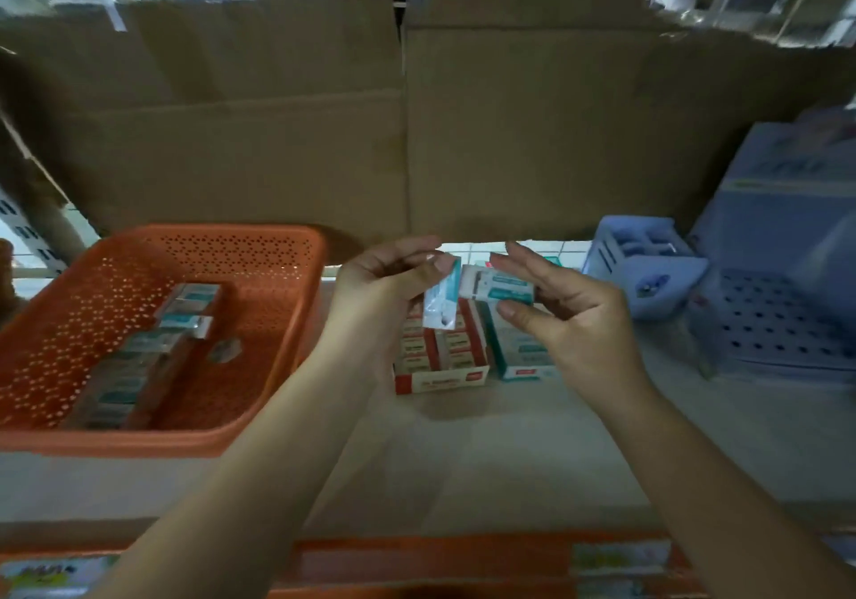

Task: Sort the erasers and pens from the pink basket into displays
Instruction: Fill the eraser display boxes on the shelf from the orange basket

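1. At the left edge of the pale shelf sits the pink basket, a rounded plastic tray with perforated walls. Wrapped erasers, flat blocks in teal-and-white sleeves, lie in a loose row on its floor
2. Above the middle of the shelf, the left hand pinches a small eraser in glossy clear-and-teal wrapping between thumb and curled fingers, holding it on end
3. Just beside it, the right hand grasps a white eraser block with a teal label, thumb below and fingers above. Whether the two pieces touch cannot be told
4. Under the hands stands a red display box of cardboard, packed with rows of red-and-white erasers. A teal display box stands against its right side
5. Toward the right edge are a lavender compartment holder and a lavender stand pierced with round holes, both smooth plastic
6. Along the back edge, brown cardboard sheets stand upright
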